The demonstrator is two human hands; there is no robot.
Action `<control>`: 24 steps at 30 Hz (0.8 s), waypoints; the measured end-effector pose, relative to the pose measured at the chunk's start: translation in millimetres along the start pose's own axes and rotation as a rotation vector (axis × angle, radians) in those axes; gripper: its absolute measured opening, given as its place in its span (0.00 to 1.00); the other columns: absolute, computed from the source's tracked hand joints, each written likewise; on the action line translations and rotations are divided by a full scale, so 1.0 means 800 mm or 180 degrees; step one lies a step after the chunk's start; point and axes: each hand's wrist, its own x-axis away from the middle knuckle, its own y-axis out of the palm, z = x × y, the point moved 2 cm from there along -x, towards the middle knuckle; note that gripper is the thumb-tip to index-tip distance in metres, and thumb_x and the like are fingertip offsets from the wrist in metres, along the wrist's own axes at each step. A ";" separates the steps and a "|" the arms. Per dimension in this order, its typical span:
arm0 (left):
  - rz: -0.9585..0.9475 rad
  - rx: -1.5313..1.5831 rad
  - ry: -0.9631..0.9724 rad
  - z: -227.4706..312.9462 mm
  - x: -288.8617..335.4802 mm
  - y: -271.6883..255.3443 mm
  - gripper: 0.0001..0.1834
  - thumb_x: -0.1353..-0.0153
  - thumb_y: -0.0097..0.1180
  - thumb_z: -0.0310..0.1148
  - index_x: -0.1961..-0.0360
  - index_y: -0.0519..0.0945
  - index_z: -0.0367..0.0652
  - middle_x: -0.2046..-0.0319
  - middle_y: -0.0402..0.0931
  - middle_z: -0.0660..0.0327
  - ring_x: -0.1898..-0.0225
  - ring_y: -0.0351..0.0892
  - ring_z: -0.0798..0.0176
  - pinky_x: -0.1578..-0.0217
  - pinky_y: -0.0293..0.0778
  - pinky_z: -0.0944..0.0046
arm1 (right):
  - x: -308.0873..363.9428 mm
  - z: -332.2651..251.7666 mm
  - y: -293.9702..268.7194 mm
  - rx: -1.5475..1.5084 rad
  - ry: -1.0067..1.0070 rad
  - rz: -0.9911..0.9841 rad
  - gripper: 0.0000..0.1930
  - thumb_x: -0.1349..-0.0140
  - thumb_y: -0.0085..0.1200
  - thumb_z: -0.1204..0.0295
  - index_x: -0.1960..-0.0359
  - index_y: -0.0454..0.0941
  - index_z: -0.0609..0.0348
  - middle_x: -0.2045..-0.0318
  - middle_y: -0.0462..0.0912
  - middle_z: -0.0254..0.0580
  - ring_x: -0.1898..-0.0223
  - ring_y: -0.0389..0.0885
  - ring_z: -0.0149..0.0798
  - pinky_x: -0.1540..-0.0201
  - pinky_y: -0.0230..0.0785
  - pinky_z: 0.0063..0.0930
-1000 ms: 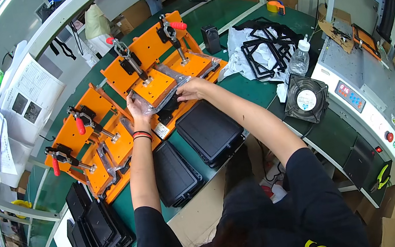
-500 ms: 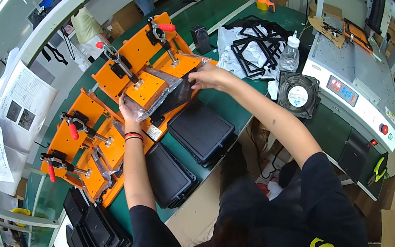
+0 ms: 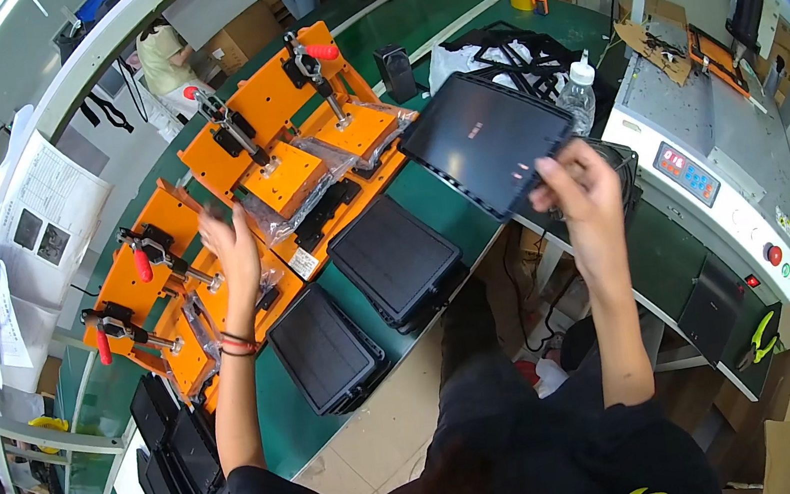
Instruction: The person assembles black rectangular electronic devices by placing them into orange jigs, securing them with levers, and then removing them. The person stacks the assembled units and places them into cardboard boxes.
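In my right hand [image 3: 587, 192] is a flat black rectangular panel [image 3: 482, 149], gripped by its right-hand corner. The panel is raised and tilted, with a small light mark on its glossy face. My left hand [image 3: 234, 249] holds nothing; its fingers are apart beside the larger orange clamping fixture [image 3: 228, 169]. Red-handled toggle clamps press orange blocks [image 3: 285, 180] down there, with clear plastic film [image 3: 273, 226] around them. A black pad [image 3: 329, 211] shows in front of one block. A second orange fixture [image 3: 142, 257] stands to its left.
Two stacks of black panels, one in the middle [image 3: 396, 257] and one nearer [image 3: 323, 348], lie along the green table's edge. More black parts [image 3: 182, 459] are piled at left. Black frames [image 3: 509, 49], a bottle [image 3: 578, 100] and a grey machine [image 3: 695, 154] stand at right.
The black panel has come away from the front of the orange fixture, rightward and up, in my right hand. My left hand has drawn back left from the block and film.
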 end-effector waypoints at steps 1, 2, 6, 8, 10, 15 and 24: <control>0.0425 -0.0590 0.1019 0.033 -0.012 0.003 0.23 0.35 0.45 0.40 0.48 0.64 0.31 0.56 0.68 0.49 0.53 0.66 0.53 0.52 0.64 0.54 | 0.009 -0.007 -0.012 -0.0083 0.0033 0.0086 0.10 0.40 0.55 0.72 0.74 0.67 0.60 0.80 0.74 0.36 0.79 0.77 0.28 0.75 0.70 0.17; 0.0546 -0.0704 0.1384 0.061 -0.033 -0.007 0.23 0.35 0.46 0.40 0.49 0.64 0.30 0.56 0.69 0.48 0.54 0.67 0.51 0.52 0.63 0.53 | 0.017 -0.011 -0.016 -0.0135 0.0040 0.0113 0.10 0.40 0.55 0.71 0.74 0.67 0.59 0.80 0.74 0.35 0.79 0.76 0.26 0.75 0.69 0.17; 0.0428 -0.0952 0.0649 0.076 -0.159 -0.013 0.33 0.34 0.39 0.50 0.45 0.60 0.26 0.57 0.72 0.42 0.53 0.71 0.44 0.47 0.63 0.53 | 0.052 -0.013 -0.016 -0.0206 0.0250 -0.0078 0.09 0.40 0.55 0.71 0.73 0.67 0.60 0.79 0.74 0.35 0.79 0.75 0.26 0.76 0.68 0.17; -0.0386 0.0913 -0.0816 0.048 -0.220 0.006 0.42 0.36 0.33 0.59 0.41 0.53 0.25 0.53 0.71 0.39 0.48 0.69 0.44 0.43 0.60 0.55 | 0.068 -0.002 -0.025 -0.0273 0.0347 -0.0110 0.09 0.40 0.54 0.72 0.72 0.67 0.60 0.78 0.74 0.36 0.79 0.75 0.26 0.76 0.69 0.18; -0.0912 0.3400 -0.2274 0.076 -0.235 0.016 0.51 0.40 0.33 0.65 0.37 0.45 0.23 0.45 0.65 0.37 0.44 0.66 0.46 0.40 0.57 0.58 | 0.085 0.006 -0.035 -0.0184 0.0381 0.0005 0.08 0.39 0.53 0.73 0.72 0.67 0.60 0.78 0.74 0.36 0.79 0.75 0.26 0.76 0.69 0.18; -0.0711 0.4329 -0.1166 0.095 -0.261 0.014 0.40 0.34 0.19 0.55 0.37 0.48 0.25 0.41 0.63 0.43 0.39 0.63 0.50 0.36 0.54 0.58 | 0.116 0.024 -0.063 -0.0079 0.0562 0.0273 0.07 0.40 0.52 0.75 0.72 0.66 0.60 0.79 0.74 0.36 0.80 0.75 0.25 0.76 0.70 0.17; -0.3331 0.0700 -0.0554 0.164 -0.194 0.074 0.29 0.32 0.40 0.47 0.42 0.60 0.31 0.58 0.77 0.42 0.58 0.81 0.55 0.56 0.77 0.64 | 0.114 0.027 -0.072 -0.0330 0.0698 0.0204 0.07 0.40 0.52 0.76 0.71 0.65 0.61 0.78 0.74 0.37 0.81 0.75 0.26 0.77 0.70 0.15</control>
